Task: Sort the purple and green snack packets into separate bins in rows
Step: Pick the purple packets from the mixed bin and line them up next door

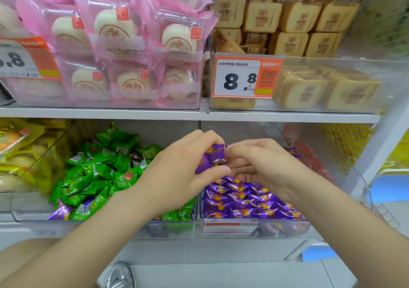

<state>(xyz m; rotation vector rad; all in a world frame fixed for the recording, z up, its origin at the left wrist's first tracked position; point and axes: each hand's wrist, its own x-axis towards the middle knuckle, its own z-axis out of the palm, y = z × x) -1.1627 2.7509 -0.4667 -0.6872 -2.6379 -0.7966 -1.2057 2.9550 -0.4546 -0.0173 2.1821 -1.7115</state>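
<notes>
Pinching one purple snack packet point(212, 157) mid-frame with left hand point(177, 172) and right hand point(265, 168), fingers curled round it, right above the purple rows point(247, 201) in the lower-centre bin point(287, 228). Lower left: messy green packets point(99, 168), plus a stray purple one point(60, 211).

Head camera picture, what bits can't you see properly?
All in the head view:
- purple packet: mostly covered by the left hand and right hand holding it.
- purple bin: its back part is hidden behind both hands.
- left price tag: first digit cut off by the picture's edge.
- top right corner: too blurred to tell.
</notes>
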